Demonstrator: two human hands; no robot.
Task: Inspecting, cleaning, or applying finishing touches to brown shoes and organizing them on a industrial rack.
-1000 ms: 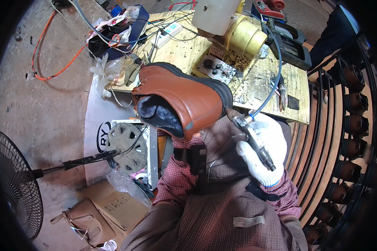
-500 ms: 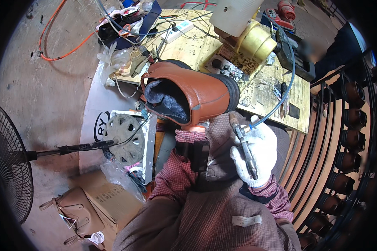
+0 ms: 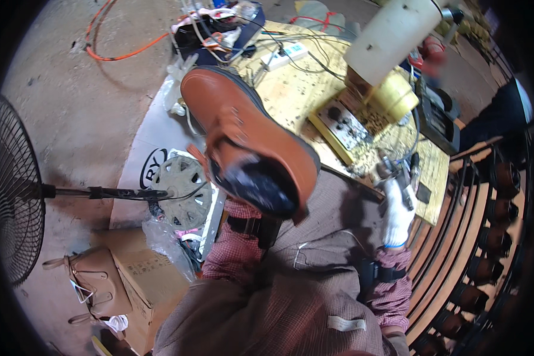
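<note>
A brown leather boot (image 3: pixel 249 139) with a dark sole rim is raised close to the camera, toe up and to the left, its dark opening facing me. My left hand is hidden inside the boot; only the checked sleeve of my left forearm (image 3: pixel 237 246) shows below it. My right hand (image 3: pixel 396 215), in a white glove, is off to the right at the workbench's near edge. It grips a slim metal hand tool (image 3: pixel 399 174) with a cable, well apart from the boot.
The wooden workbench (image 3: pixel 291 95) carries a yellow control box (image 3: pixel 345 127), a white cylinder (image 3: pixel 391 32), a power strip (image 3: pixel 285 56) and wires. A floor fan (image 3: pixel 12 190) stands left, a tan handbag (image 3: pixel 98 285) on a cardboard box lower left, shoe racks (image 3: pixel 498 178) right.
The boot has swung up and nearer to the camera, its toe turning to the upper left. My right hand has moved with the tool away from the boot, to the right by the bench edge.
</note>
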